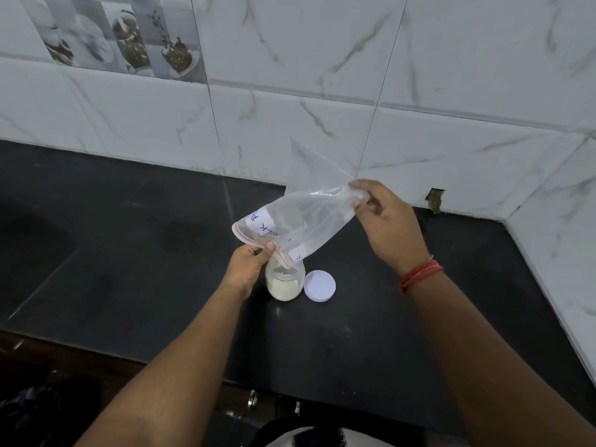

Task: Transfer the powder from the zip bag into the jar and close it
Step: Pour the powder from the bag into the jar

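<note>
A clear zip bag (300, 217) with a red zip strip and a white handwritten label is tilted mouth-down over a small glass jar (284, 283). White powder fills most of the jar. My left hand (250, 267) pinches the bag's mouth at the zip, right above the jar's opening. My right hand (383, 222) holds the bag's raised bottom end, up and to the right. The bag looks nearly empty. The jar's white round lid (320, 285) lies flat on the counter just right of the jar.
The jar stands on a black stone counter (145, 253). A marble-tiled wall (322, 91) runs behind it, and a side wall closes the right end. The counter's front edge lies below my forearms, with drawer handles (252, 398) under it.
</note>
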